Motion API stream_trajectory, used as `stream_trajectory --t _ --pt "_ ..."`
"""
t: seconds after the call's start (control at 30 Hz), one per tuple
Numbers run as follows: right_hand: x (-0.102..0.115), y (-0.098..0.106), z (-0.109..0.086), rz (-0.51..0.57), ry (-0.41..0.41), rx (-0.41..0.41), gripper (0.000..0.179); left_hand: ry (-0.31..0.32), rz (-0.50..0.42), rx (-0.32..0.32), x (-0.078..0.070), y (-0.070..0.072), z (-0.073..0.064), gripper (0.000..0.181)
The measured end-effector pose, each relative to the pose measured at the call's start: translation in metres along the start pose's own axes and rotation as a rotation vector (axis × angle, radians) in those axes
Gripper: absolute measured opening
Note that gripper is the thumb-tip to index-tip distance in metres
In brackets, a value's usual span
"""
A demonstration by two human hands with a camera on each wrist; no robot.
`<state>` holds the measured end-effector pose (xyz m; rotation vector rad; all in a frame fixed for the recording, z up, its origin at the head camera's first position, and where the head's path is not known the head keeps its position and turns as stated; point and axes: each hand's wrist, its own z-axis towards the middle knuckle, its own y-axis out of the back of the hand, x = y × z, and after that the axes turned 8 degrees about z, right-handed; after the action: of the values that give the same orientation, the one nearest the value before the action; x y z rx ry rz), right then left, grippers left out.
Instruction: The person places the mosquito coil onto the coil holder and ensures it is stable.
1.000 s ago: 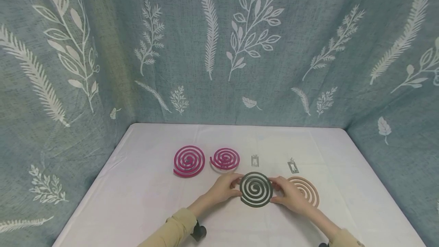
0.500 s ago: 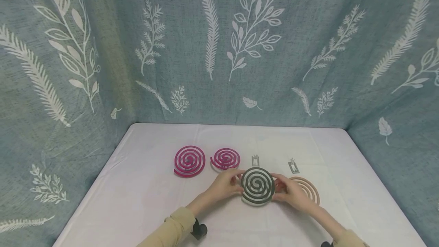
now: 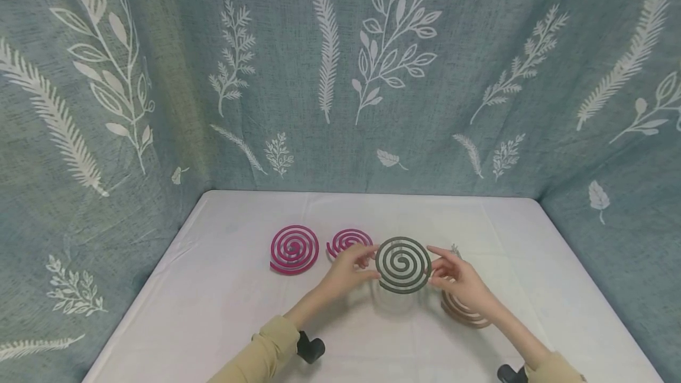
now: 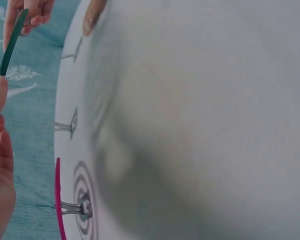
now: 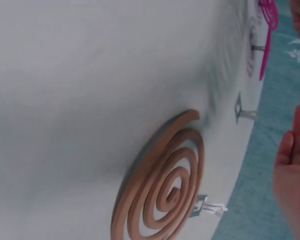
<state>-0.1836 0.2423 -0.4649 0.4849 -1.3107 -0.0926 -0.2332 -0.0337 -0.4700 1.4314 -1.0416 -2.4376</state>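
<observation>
A dark green mosquito coil is held raised over the white table, its flat face toward the head camera. My left hand pinches its left edge between thumb and fingers. At the opposite edge, my right hand grips it with thumb and fingers, the index finger stretched out above. In the left wrist view the green coil shows edge-on between both hands. A brown mosquito coil lies flat on the table below my right hand, partly covered by it in the head view.
Two pink mosquito coils, one at left and one behind my left hand, sit raised on small metal stands. A bare metal stand rises from the table beyond the green coil; another stand is beside the brown coil. Patterned blue-green cloth surrounds the table.
Both hands have lifted the green coil from near the table up and forward, so it now overlaps the middle stand. My right index finger has straightened.
</observation>
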Motion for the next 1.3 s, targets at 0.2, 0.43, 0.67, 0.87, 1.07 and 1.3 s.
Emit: stream_trajectory --t 0.2,0.43,0.67,0.87,1.07,1.3 --pt "0.009 0.004 0.004 0.154 -0.008 -0.056 0.056 0.036 -0.065 -0.039 -0.009 0.004 0.005 0.053" --pt "0.018 0.007 0.009 0.271 -0.020 -0.067 0.056 0.037 -0.142 -0.116 -0.021 0.007 0.013 0.055" --pt "0.027 0.008 0.015 0.359 -0.055 -0.091 0.059 0.066 -0.138 -0.192 -0.028 0.007 0.021 0.055" --pt "0.029 0.010 0.021 0.406 -0.060 -0.114 0.060 0.082 -0.207 -0.299 -0.033 0.003 0.027 0.047" --pt "0.030 0.010 0.027 0.423 -0.076 -0.149 0.061 0.150 -0.255 -0.373 -0.037 -0.003 0.033 0.041" --pt "0.028 0.010 0.035 0.471 -0.081 -0.181 0.062 0.142 -0.292 -0.389 -0.058 0.002 0.031 0.039"
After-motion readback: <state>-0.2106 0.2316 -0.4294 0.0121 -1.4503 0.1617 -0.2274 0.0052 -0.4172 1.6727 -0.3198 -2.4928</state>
